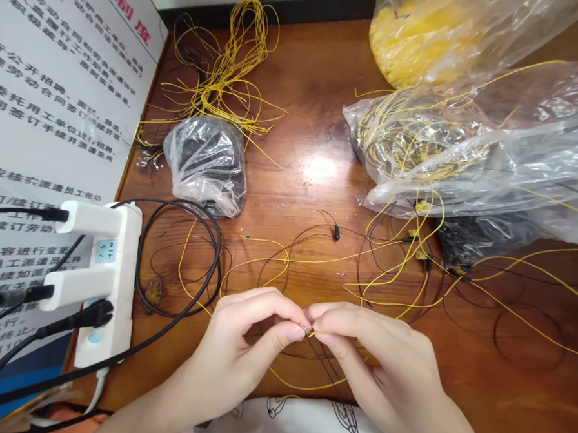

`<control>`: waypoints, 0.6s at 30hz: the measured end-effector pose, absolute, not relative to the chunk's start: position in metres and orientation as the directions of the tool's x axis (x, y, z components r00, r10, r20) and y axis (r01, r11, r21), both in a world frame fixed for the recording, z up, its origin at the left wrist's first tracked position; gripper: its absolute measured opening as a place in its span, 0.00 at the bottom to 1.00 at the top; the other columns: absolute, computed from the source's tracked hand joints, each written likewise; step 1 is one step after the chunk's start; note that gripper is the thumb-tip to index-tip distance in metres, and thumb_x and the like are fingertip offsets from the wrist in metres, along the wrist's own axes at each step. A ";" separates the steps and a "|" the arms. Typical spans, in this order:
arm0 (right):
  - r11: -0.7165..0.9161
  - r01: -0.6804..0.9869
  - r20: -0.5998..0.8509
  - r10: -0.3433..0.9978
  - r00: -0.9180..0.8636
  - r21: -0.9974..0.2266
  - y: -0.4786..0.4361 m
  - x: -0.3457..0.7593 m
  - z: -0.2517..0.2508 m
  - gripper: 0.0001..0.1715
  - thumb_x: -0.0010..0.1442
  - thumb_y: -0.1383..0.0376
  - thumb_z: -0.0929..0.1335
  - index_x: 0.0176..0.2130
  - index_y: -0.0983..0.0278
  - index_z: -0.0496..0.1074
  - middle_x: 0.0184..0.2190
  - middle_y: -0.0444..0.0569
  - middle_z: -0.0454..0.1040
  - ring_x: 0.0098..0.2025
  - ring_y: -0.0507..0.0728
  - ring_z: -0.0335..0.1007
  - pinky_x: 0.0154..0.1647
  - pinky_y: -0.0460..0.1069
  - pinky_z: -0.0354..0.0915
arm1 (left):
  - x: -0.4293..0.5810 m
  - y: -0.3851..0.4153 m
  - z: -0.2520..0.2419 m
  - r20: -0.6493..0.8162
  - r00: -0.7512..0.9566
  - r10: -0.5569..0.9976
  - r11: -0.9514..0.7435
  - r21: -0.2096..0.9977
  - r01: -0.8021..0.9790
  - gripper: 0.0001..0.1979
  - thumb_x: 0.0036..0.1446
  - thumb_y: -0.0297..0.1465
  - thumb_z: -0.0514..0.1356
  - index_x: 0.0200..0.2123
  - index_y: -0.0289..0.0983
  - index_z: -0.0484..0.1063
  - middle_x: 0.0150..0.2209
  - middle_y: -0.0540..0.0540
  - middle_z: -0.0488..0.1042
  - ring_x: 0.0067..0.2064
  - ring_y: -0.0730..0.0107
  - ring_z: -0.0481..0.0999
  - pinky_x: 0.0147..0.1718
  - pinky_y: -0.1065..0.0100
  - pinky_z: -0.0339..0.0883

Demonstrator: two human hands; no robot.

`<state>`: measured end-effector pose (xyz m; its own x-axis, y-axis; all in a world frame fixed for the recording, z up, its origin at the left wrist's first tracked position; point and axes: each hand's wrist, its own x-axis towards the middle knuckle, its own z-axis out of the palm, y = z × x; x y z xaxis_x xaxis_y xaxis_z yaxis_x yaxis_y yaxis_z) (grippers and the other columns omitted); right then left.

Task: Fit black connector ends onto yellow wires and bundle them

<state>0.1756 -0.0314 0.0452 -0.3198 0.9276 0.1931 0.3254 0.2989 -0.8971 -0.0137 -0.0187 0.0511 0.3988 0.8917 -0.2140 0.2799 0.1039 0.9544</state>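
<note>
On a glossy brown wooden table (pixel 311 166) set against a white wall, with a white board of Chinese text (pixel 47 100) at left, 2 large clear plastic bags (pixel 491 149) spill yellow and black wires at right. A smaller bag of black parts (pixel 207 164) and a tangle of loose yellow wire (pixel 224 64) lie farther back. Beside a white power strip (pixel 106 278) carrying 3 plugs, the left hand (pixel 243 350) and right hand (pixel 378 357) meet at the near edge, both pinching the end of a thin yellow wire (pixel 307 331).
</note>
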 end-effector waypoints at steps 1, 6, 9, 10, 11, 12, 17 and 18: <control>0.301 0.327 0.195 0.928 -0.318 -0.896 -0.032 0.175 0.045 0.09 0.64 0.75 0.64 0.39 0.62 0.69 0.35 0.44 0.80 0.35 0.46 0.78 0.39 0.37 0.72 | -0.014 -0.019 0.051 -0.219 0.400 0.890 0.107 0.953 0.283 0.07 0.63 0.29 0.59 0.33 0.38 0.76 0.30 0.50 0.78 0.31 0.73 0.76 0.29 0.73 0.67; 0.290 0.338 0.184 0.932 -0.312 -0.895 -0.031 0.174 0.046 0.09 0.65 0.73 0.63 0.39 0.61 0.69 0.34 0.43 0.80 0.34 0.47 0.78 0.37 0.39 0.74 | -0.014 -0.018 0.051 -0.226 0.408 0.885 0.112 0.953 0.283 0.07 0.63 0.29 0.59 0.33 0.38 0.76 0.30 0.49 0.78 0.31 0.72 0.76 0.29 0.73 0.67; 0.283 0.342 0.177 0.935 -0.308 -0.896 -0.031 0.174 0.046 0.09 0.65 0.73 0.63 0.39 0.60 0.69 0.34 0.43 0.80 0.34 0.48 0.79 0.36 0.39 0.74 | -0.014 -0.018 0.052 -0.224 0.408 0.885 0.110 0.953 0.284 0.07 0.63 0.29 0.59 0.33 0.38 0.76 0.29 0.49 0.77 0.31 0.72 0.75 0.29 0.73 0.66; 0.284 0.342 0.178 0.934 -0.309 -0.896 -0.031 0.174 0.045 0.09 0.65 0.73 0.63 0.39 0.60 0.69 0.34 0.43 0.80 0.34 0.48 0.79 0.36 0.39 0.74 | -0.014 -0.018 0.052 -0.223 0.409 0.885 0.109 0.953 0.284 0.07 0.63 0.29 0.59 0.33 0.38 0.76 0.29 0.49 0.77 0.30 0.73 0.75 0.29 0.73 0.66; 0.284 0.343 0.178 0.934 -0.310 -0.895 -0.031 0.174 0.045 0.09 0.65 0.73 0.63 0.39 0.60 0.69 0.34 0.43 0.80 0.34 0.48 0.79 0.36 0.39 0.73 | -0.014 -0.018 0.052 -0.224 0.410 0.884 0.110 0.952 0.284 0.07 0.63 0.29 0.59 0.33 0.38 0.76 0.29 0.49 0.77 0.30 0.73 0.75 0.29 0.73 0.66; 0.285 0.343 0.178 0.933 -0.312 -0.895 -0.031 0.174 0.045 0.09 0.65 0.73 0.63 0.39 0.61 0.69 0.34 0.43 0.80 0.35 0.48 0.79 0.37 0.39 0.73 | -0.013 -0.018 0.052 -0.224 0.411 0.884 0.109 0.953 0.284 0.07 0.64 0.29 0.59 0.33 0.38 0.76 0.29 0.49 0.77 0.30 0.73 0.75 0.29 0.73 0.66; 0.278 0.354 0.164 0.934 -0.319 -0.893 -0.032 0.175 0.044 0.08 0.65 0.73 0.63 0.41 0.61 0.68 0.34 0.42 0.79 0.35 0.48 0.78 0.36 0.39 0.72 | -0.013 -0.017 0.051 -0.223 0.419 0.880 0.110 0.954 0.278 0.07 0.64 0.29 0.59 0.33 0.38 0.76 0.29 0.50 0.77 0.30 0.74 0.74 0.29 0.74 0.66; 0.275 0.358 0.160 0.934 -0.318 -0.893 -0.033 0.175 0.044 0.08 0.65 0.73 0.63 0.41 0.61 0.68 0.34 0.42 0.79 0.35 0.48 0.78 0.35 0.39 0.72 | -0.013 -0.017 0.051 -0.223 0.421 0.879 0.110 0.955 0.277 0.07 0.64 0.29 0.59 0.33 0.38 0.75 0.29 0.50 0.77 0.30 0.74 0.74 0.29 0.74 0.66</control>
<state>0.1752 -0.0327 0.0442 -0.3184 0.9343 0.1601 0.3575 0.2748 -0.8926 -0.0134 -0.0173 0.0510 0.4206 0.8793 -0.2233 0.2766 0.1101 0.9547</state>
